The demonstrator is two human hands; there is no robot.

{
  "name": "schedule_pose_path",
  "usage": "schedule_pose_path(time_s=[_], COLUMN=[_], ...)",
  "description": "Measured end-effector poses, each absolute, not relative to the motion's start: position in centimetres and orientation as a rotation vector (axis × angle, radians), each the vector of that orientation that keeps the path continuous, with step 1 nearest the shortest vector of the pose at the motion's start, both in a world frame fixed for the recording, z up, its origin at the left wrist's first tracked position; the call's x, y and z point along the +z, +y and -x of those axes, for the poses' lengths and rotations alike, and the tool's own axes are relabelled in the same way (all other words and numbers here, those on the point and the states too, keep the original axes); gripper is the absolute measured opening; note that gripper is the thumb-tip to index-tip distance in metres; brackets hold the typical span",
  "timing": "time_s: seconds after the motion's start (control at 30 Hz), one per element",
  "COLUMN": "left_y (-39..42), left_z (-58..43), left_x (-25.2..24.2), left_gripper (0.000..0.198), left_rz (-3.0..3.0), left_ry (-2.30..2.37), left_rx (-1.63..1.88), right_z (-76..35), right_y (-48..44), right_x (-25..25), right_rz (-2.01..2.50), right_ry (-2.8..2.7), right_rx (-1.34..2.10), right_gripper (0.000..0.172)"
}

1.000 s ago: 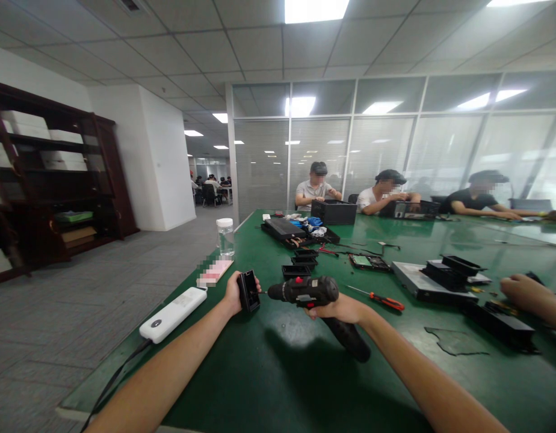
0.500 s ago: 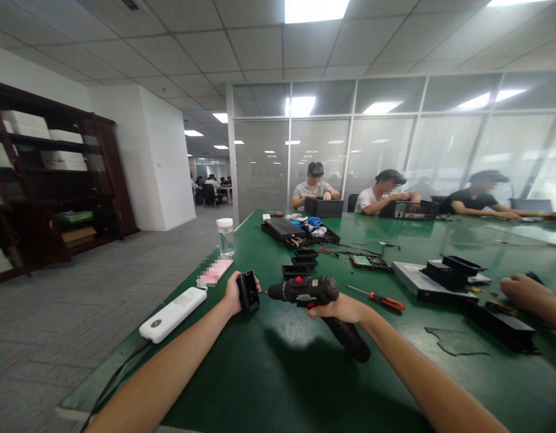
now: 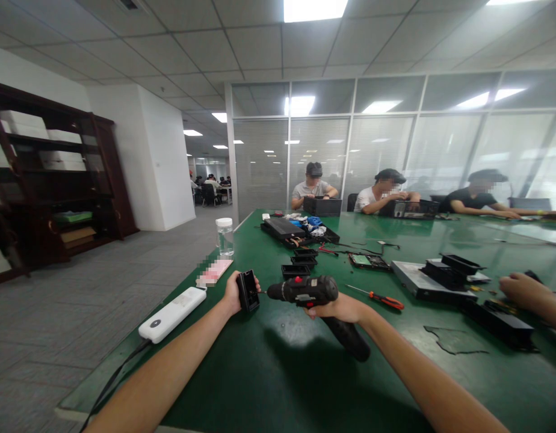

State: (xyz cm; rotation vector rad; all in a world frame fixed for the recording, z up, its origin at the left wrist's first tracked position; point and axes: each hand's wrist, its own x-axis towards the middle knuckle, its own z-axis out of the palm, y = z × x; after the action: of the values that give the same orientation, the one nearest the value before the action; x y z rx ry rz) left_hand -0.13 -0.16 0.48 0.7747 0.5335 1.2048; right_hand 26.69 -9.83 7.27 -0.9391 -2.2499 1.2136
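Note:
My left hand (image 3: 233, 294) is closed around a small black rectangular housing (image 3: 248, 291), held up above the green table with its recessed side turned to the right. My right hand (image 3: 334, 308) grips a black cordless drill (image 3: 305, 291) with red details, its handle slanting down to the right. The drill's thin bit points left at the housing; whether its tip touches a screw is too small to tell. Just behind the drill, similar black housings (image 3: 296, 270) lie in a row on the table. A screwdriver (image 3: 378, 299) with an orange and black handle lies right of the drill.
At the left edge lie a white power bank-like device (image 3: 172, 314) with a black strap, a pink item (image 3: 216, 272) and a clear jar (image 3: 224, 238). Black parts (image 3: 499, 323) and a silver case (image 3: 422, 282) are at right, near another person's hand (image 3: 522, 293). Several people sit opposite.
Almost nothing differs. Both hands, the housing and the drill keep the same positions, with only a very slight shift of the whole view.

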Motion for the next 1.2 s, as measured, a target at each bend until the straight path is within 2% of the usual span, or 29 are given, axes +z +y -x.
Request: schedule_pose_path(time_s=[1.2], left_y=[-0.70], left_z=[-0.21], left_x=[1.12], left_gripper=[0.036], left_rz=[-0.684], left_ry=[0.578], left_rx=[1.220], right_z=[-26.76], right_y=[-9.61], right_x=[6.95], right_rz=[0.946], right_ry=[-2.233], right_rx=[1.229], right_gripper=[0.026])
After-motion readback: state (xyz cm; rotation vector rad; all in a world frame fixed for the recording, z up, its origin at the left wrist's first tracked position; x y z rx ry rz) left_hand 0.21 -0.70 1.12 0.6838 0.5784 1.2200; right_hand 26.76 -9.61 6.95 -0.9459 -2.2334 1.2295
